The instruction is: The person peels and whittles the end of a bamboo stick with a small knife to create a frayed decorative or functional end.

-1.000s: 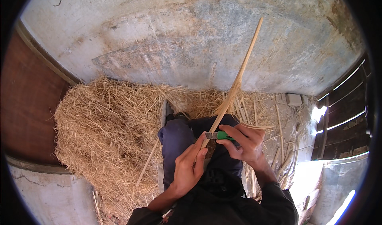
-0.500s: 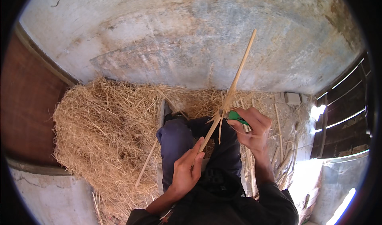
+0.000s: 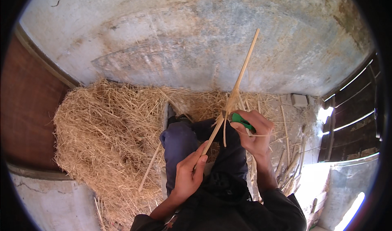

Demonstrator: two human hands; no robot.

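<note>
My left hand (image 3: 190, 171) is closed round the lower end of a long pale wooden stick (image 3: 243, 69), which slants up and to the right over my knees. In my right hand (image 3: 254, 131) is a green-handled knife (image 3: 243, 122), its short blade touching the stick near the middle. Thin curled shavings hang from the stick at the blade, and one narrow strip (image 3: 225, 135) dangles below it. Another thin strand lies across the fingers of my right hand.
A big heap of straw (image 3: 108, 149) lies to the left of my legs. Several loose sticks (image 3: 292, 165) rest on the ground at right, with a grey block (image 3: 299, 100) near the stained wall (image 3: 183, 39). Dark wooden slats (image 3: 353, 116) stand at far right.
The stick and both hands have shifted slightly to the left. The knife remains against the stick, and some of the shavings beside the blade look different.
</note>
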